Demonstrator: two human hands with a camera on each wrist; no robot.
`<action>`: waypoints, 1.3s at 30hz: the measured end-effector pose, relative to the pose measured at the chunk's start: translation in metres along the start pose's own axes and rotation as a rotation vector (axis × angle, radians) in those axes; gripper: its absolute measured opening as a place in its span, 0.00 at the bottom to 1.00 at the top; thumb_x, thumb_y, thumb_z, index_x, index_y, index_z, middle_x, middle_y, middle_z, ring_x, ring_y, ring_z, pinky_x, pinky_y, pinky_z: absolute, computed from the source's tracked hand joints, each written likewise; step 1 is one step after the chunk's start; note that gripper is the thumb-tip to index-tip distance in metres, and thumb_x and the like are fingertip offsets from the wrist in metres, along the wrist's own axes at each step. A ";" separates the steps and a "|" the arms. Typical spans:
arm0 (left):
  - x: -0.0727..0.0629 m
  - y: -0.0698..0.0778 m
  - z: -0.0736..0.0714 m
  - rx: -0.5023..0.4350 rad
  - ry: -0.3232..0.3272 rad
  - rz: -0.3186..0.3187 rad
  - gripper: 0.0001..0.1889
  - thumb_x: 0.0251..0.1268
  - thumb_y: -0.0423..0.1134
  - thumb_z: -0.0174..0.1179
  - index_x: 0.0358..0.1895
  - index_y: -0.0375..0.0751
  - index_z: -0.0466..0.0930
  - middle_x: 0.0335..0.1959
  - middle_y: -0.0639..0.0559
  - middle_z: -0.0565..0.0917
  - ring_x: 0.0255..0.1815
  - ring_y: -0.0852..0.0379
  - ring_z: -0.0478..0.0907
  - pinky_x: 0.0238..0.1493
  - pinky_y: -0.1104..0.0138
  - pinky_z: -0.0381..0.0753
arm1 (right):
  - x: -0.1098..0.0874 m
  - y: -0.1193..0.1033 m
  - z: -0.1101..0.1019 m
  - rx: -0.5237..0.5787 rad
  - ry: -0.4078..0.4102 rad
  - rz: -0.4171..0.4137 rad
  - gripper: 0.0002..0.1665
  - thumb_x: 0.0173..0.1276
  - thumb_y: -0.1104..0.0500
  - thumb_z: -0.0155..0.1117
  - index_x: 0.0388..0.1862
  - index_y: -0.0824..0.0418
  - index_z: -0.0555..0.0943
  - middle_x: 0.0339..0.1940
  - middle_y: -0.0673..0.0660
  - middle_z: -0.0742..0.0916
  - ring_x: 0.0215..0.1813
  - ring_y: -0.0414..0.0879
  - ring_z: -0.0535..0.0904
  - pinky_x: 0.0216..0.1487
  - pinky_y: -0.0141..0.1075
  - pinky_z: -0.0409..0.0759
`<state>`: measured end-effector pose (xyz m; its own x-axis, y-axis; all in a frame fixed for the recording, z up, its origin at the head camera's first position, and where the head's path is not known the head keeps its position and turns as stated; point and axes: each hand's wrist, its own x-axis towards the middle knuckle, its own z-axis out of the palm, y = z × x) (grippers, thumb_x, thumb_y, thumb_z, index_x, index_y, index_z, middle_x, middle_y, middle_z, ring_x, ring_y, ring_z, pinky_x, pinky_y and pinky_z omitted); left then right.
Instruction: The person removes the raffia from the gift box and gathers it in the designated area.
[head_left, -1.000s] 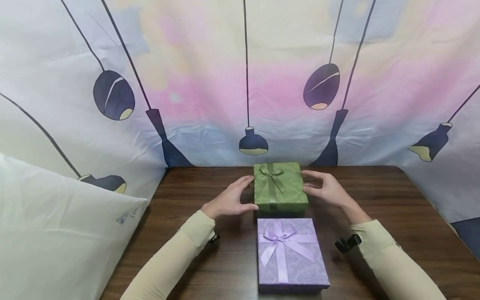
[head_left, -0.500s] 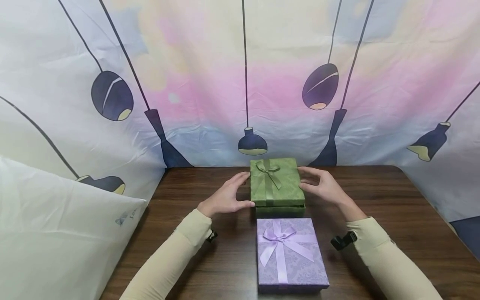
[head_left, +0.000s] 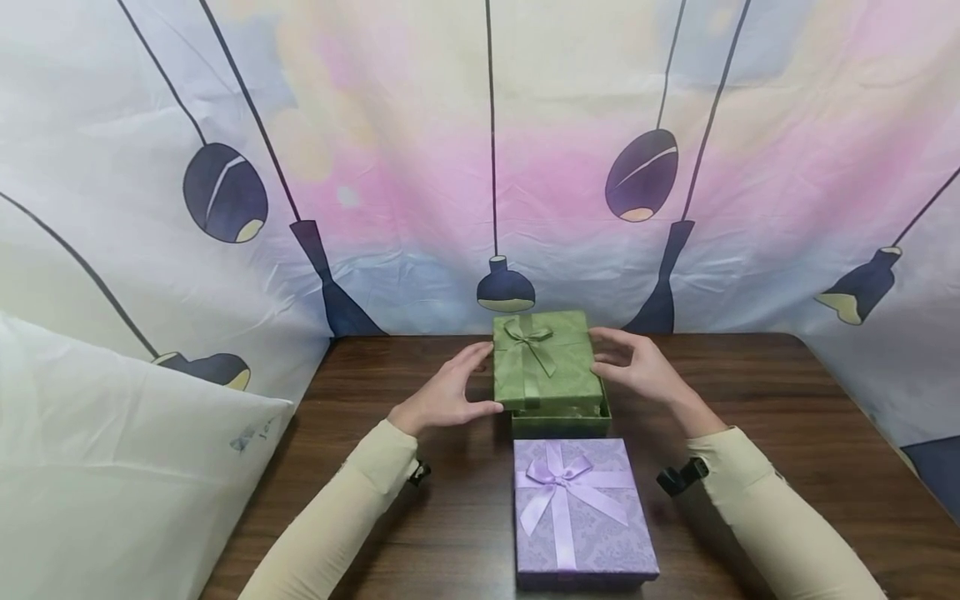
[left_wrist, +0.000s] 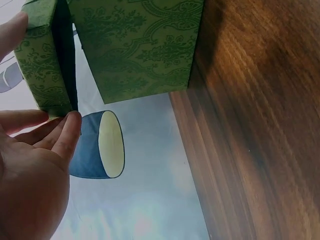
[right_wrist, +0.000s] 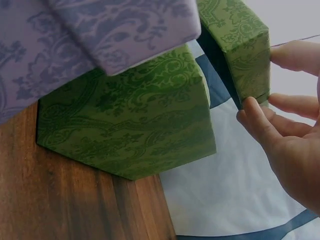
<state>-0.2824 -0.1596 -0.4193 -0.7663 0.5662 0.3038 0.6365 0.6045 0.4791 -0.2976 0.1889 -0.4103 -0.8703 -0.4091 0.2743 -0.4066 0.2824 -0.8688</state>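
Between both hands is the green lid (head_left: 566, 362) of a gift box, topped with a ribbon bow. My left hand (head_left: 442, 396) grips its left side, with the thumb near the front corner; on the other side my right hand (head_left: 648, 371) pinches the right edge. The lid is raised off the green box base (head_left: 561, 427) and offset to the left and back, baring part of the inside, where something pale shows. Both wrist views show a gap between the lid (left_wrist: 45, 75) and the patterned base (right_wrist: 130, 125).
Directly in front of the green base stands a lidded purple gift box (head_left: 592, 533) with a lilac bow. All of this is on a dark wooden table (head_left: 787, 417). A cloth printed with lamps (head_left: 570, 167) hangs behind, and a white pillow-like item (head_left: 112, 467) lies at left.
Both hands have raised the green lid off its base and carried it left and away from me. The base and the purple box have stayed in place.
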 end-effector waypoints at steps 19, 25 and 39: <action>-0.003 -0.007 -0.006 -0.007 0.040 0.050 0.52 0.49 0.48 0.74 0.75 0.32 0.55 0.73 0.41 0.60 0.68 0.45 0.68 0.71 0.53 0.69 | 0.011 -0.007 0.010 -0.017 -0.011 0.001 0.43 0.62 0.63 0.71 0.74 0.64 0.64 0.66 0.68 0.73 0.61 0.65 0.77 0.59 0.48 0.81; -0.003 -0.008 -0.009 -0.059 0.071 0.090 0.52 0.47 0.42 0.76 0.74 0.30 0.55 0.72 0.40 0.61 0.65 0.44 0.73 0.68 0.57 0.73 | 0.016 -0.012 0.012 -0.005 -0.017 -0.004 0.44 0.61 0.64 0.72 0.74 0.65 0.63 0.65 0.67 0.73 0.62 0.64 0.75 0.61 0.50 0.79; -0.008 -0.010 -0.013 -0.099 0.081 0.097 0.53 0.45 0.35 0.77 0.75 0.32 0.53 0.73 0.39 0.58 0.58 0.46 0.79 0.63 0.60 0.78 | 0.022 -0.019 0.015 -0.049 0.010 -0.012 0.39 0.67 0.62 0.66 0.74 0.66 0.63 0.62 0.68 0.75 0.61 0.62 0.75 0.61 0.42 0.78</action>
<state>-0.2836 -0.1772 -0.4161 -0.7088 0.5696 0.4161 0.6991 0.4886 0.5221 -0.3046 0.1615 -0.3942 -0.8679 -0.4042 0.2888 -0.4298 0.3194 -0.8445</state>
